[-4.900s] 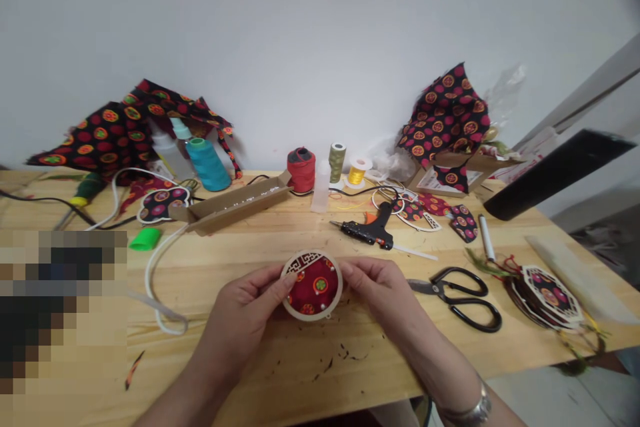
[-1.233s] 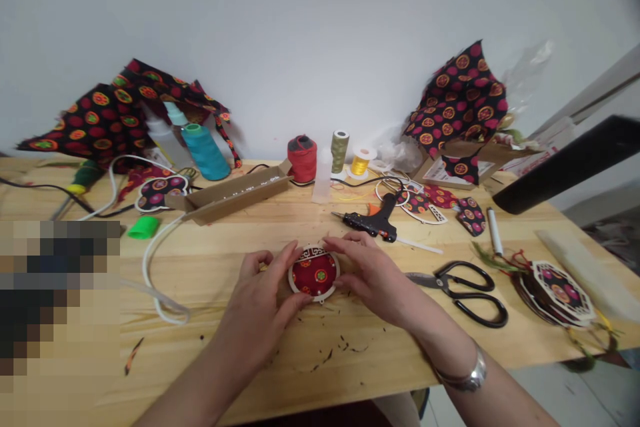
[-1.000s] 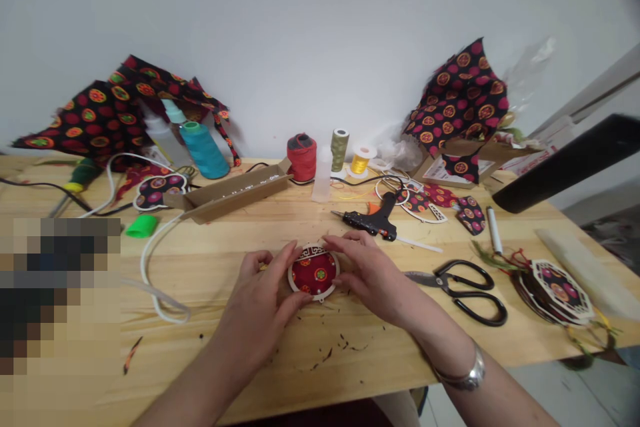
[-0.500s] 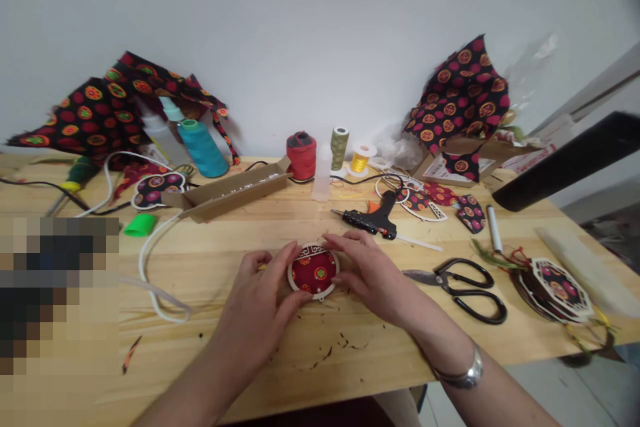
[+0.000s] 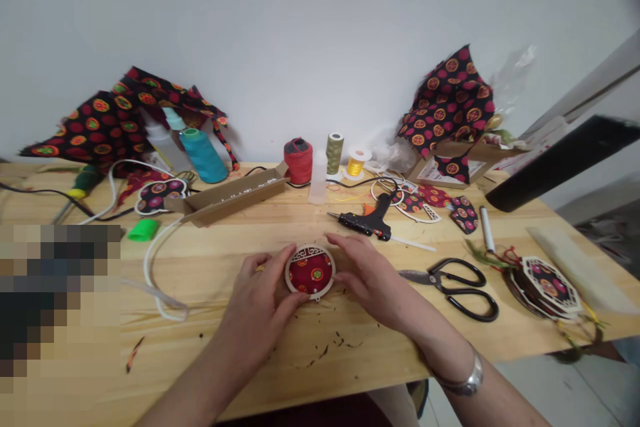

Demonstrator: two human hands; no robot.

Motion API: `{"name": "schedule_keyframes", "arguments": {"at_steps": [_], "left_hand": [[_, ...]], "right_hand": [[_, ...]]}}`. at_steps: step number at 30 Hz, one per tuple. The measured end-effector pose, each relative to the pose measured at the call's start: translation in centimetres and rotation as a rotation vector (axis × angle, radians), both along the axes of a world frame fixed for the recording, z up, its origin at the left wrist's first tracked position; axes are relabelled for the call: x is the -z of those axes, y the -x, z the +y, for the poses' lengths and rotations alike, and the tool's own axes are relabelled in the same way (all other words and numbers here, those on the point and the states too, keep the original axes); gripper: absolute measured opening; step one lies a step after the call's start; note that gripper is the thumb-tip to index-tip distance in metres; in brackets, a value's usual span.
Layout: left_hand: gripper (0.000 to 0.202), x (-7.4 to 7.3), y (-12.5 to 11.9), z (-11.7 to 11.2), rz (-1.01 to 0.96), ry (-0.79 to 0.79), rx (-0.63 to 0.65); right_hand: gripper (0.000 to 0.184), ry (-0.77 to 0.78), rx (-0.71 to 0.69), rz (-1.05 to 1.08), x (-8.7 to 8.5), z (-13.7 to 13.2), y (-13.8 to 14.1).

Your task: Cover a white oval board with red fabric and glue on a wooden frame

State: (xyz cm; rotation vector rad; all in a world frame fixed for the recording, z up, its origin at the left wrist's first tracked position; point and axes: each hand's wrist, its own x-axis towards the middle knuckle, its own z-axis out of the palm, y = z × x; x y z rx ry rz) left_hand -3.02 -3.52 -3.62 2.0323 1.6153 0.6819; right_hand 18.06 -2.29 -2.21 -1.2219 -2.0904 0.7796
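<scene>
1 round ornament (image 5: 309,272) | left hand (image 5: 257,293) clasps its rim | right hand (image 5: 373,283) spread, contact unclear | table (image 5: 163,357) pixelated lower left

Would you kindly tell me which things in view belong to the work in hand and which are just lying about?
Belonging to the work in hand:
cloth-filled round frame
left hand, at its rim
right hand, close beside it

Apparently just lying about, untouched:
black glue gun
scissors
red thread spool
teal thread spool
stacked octagonal frames

Craft workshop — wooden workbench (image 5: 350,367), black glue gun (image 5: 369,222), large scissors (image 5: 434,277), red thread spool (image 5: 299,165), patterned fabric (image 5: 447,107)
</scene>
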Motion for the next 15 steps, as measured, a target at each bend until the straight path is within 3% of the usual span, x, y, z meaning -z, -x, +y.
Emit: {"name": "schedule_keyframes", "arguments": {"at_steps": [5, 12, 15], "left_hand": [[0.056, -1.1, 0.4, -0.8, -0.198, 0.086, -0.111], [0.048, -3.4, 0.5, -2.1, -0.962, 0.486, -0.443], [0.043, -3.8, 0.7, -1.9, -1.158, 0.566, -0.47]], "right_hand": [[0.054, 0.134, 0.162, 0.043, -0.1, -0.8, -0.3], [0.051, 0.544, 0.332, 0.615, -0.1, -1.3, 0.1], [0.054, 0.615, 0.361, 0.759, -0.2, -1.2, 0.3]]}}
